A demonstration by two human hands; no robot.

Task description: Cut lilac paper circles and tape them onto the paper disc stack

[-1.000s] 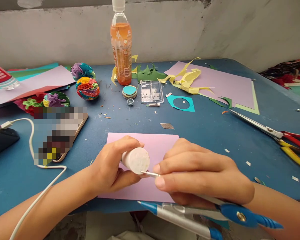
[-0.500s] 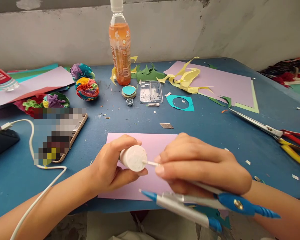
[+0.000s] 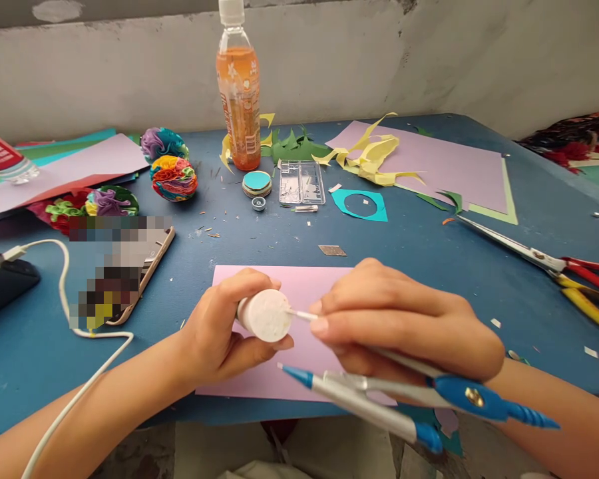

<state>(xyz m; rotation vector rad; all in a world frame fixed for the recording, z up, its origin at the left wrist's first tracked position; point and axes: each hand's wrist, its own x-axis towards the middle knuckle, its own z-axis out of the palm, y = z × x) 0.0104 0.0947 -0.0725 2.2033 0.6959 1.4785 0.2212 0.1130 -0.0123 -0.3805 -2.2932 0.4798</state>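
My left hand (image 3: 214, 326) grips a short cylinder (image 3: 268, 316) with a round white end face, which is turned towards me. In my right hand (image 3: 404, 319) is a drawing compass (image 3: 364, 406) with blue and silver parts; its pencil leg hangs below the fingers, the tip pointing left. My right thumb and forefinger pinch a thin pale rod (image 3: 303, 315), whose end meets the right edge of the white face. Whether the rod belongs to the compass is hidden by the fingers. Beneath both hands lies a pink-lilac paper sheet (image 3: 279, 379).
Behind my hands are a blade piece (image 3: 332, 251), a turquoise paper offcut (image 3: 379, 206), a clear case (image 3: 302, 189), stacked paper discs (image 3: 257, 180) and an orange drink bottle (image 3: 238, 100). Scissors (image 3: 544, 258) lie right; a phone (image 3: 152, 266) and white cable (image 3: 64, 279) lie left.
Both hands stay almost in place. The white cylinder has shifted slightly left, and the rod's end sits a little higher on its face. The compass has tilted slightly.
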